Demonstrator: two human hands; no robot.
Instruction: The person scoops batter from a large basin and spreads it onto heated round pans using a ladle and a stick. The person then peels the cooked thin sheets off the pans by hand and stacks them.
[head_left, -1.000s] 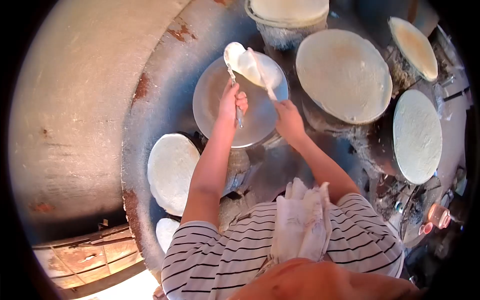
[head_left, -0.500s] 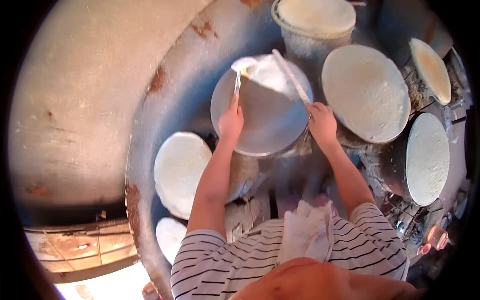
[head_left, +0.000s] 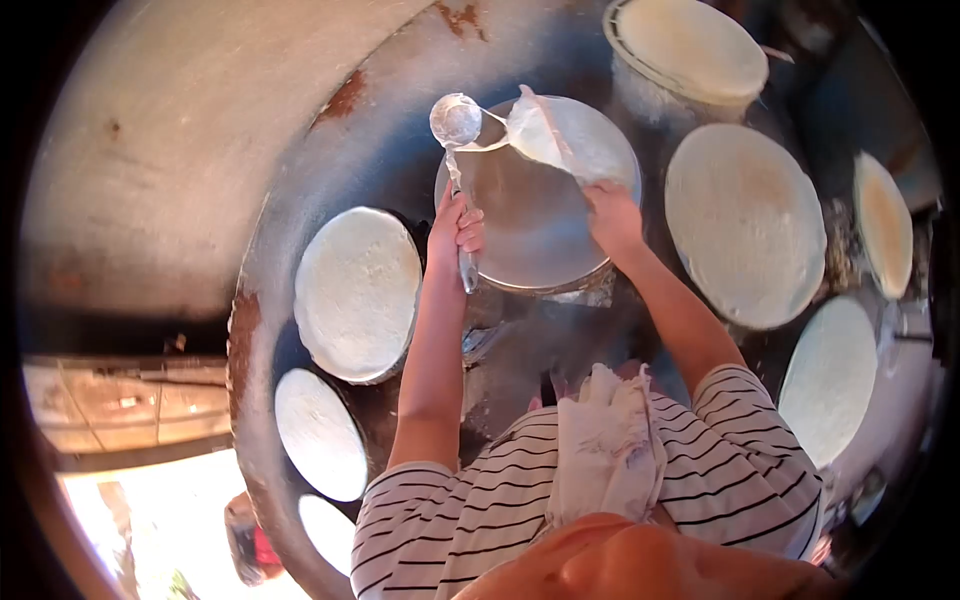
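Observation:
In front of me is a round metal griddle with white batter covering its far right part. My left hand is closed round the handle of a ladle. The batter-coated bowl is beyond the griddle's far left edge, and a strand of batter hangs from it to the batter on the griddle. With closed fingers, my right hand holds a long flat stick, which lies across the batter. The stick's near end is hidden by my hand.
Large pale flatbreads surround me: one on the left, a smaller one below it, one on the right and another at the back. A curved, rust-marked metal wall rises on the left.
My left hand has drawn the ladle left, off the griddle, its bowl turned up and trailing batter. My right hand has moved slightly left with the stick. The view has shifted.

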